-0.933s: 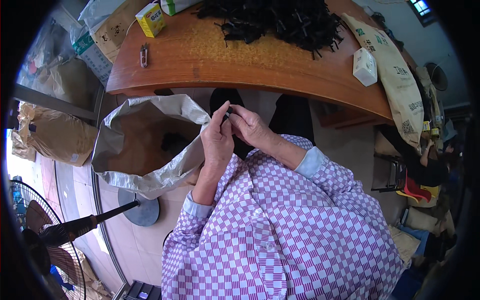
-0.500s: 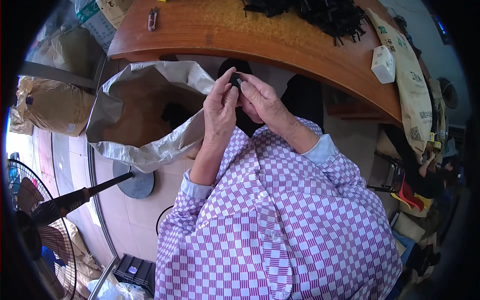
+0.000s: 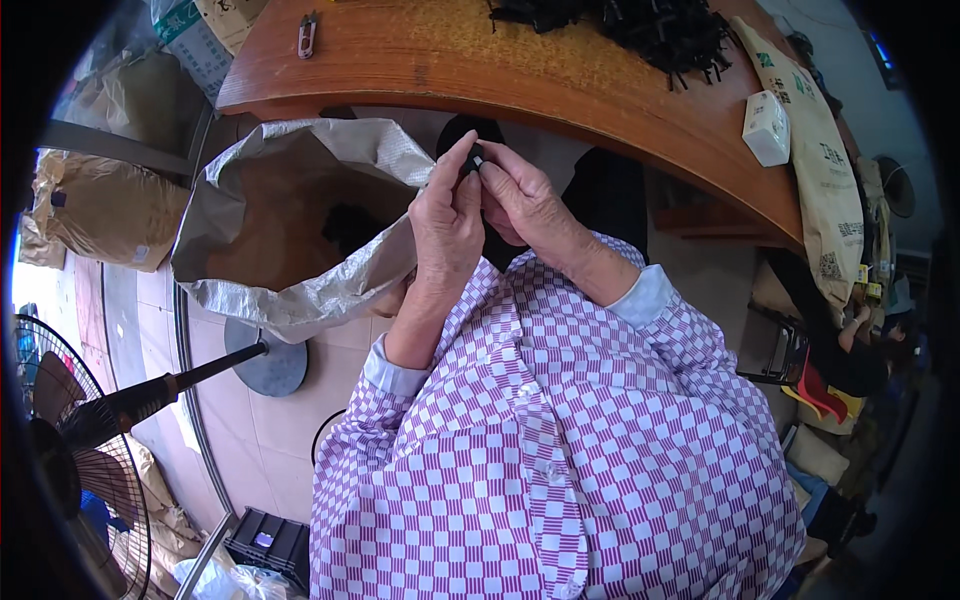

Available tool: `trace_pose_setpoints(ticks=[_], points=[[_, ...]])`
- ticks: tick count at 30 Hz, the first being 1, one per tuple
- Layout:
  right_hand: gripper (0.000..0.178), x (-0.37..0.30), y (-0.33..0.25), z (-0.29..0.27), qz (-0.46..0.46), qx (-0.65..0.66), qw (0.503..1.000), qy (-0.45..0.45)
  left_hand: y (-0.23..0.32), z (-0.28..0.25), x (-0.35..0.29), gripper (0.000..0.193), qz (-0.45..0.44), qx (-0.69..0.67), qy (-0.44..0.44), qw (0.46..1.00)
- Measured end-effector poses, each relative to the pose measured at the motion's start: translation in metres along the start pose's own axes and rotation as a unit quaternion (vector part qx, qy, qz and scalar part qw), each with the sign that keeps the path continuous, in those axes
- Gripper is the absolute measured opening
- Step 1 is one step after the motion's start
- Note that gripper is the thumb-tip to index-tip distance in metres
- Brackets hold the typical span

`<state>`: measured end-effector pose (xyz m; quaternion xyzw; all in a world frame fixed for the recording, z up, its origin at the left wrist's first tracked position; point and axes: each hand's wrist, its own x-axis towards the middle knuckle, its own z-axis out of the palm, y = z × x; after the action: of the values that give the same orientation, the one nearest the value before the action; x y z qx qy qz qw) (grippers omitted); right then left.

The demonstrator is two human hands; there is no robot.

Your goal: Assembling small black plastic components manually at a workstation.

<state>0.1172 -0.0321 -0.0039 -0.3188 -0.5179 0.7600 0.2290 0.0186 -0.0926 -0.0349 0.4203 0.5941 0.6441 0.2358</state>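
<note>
Between my fingertips is a small black piece (image 3: pixel 474 158) with a light grey spot on it; its kind is too small to make out. My left hand (image 3: pixel 447 220) pinches it from the left, thumb and forefinger raised. From the right, my right hand (image 3: pixel 535 205) grips the same piece between thumb and fingers. Both hands are held together in front of my chest, just short of the table's edge. Beside my left hand gapes a large silvery woven sack (image 3: pixel 300 300), with a dark clump (image 3: pixel 350 228) lying inside it.
On the wooden table (image 3: pixel 430 75) lie a heap of black pieces (image 3: pixel 665 35) and thread snips (image 3: pixel 307 36). A white box (image 3: pixel 766 130) and a paper sack (image 3: pixel 815 170) are at its right. A fan (image 3: pixel 75 440) stands at left; another person (image 3: pixel 850 350) is far right.
My left hand has shifted slightly right and turned a little around the black piece. The piece sits at a different angle between my fingers. My right hand has barely moved.
</note>
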Motion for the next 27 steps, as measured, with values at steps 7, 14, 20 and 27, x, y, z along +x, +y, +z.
trace_pose_setpoints(ticks=[7, 14, 20, 27], points=[[0.035, 0.008, -0.006, -0.006, 0.052, -0.02, 0.998, -0.042, -0.001, -0.006, 0.005, 0.039, 0.023, 0.072, -0.001, 0.997], [0.036, 0.064, -0.022, -0.037, -0.223, -0.393, 0.888, -0.077, -0.011, -0.054, 0.015, 0.035, -0.042, 0.063, 0.044, 0.996], [0.042, 0.138, -0.063, -0.086, -0.226, -0.634, 0.717, 0.184, -0.007, -0.096, 0.019, 0.033, 0.002, 0.345, 0.024, 0.938], [0.024, 0.173, -0.061, -0.103, -0.184, -0.666, 0.679, 0.249, -0.01, -0.082, 0.015, 0.03, 0.016, 0.321, -0.003, 0.947]])
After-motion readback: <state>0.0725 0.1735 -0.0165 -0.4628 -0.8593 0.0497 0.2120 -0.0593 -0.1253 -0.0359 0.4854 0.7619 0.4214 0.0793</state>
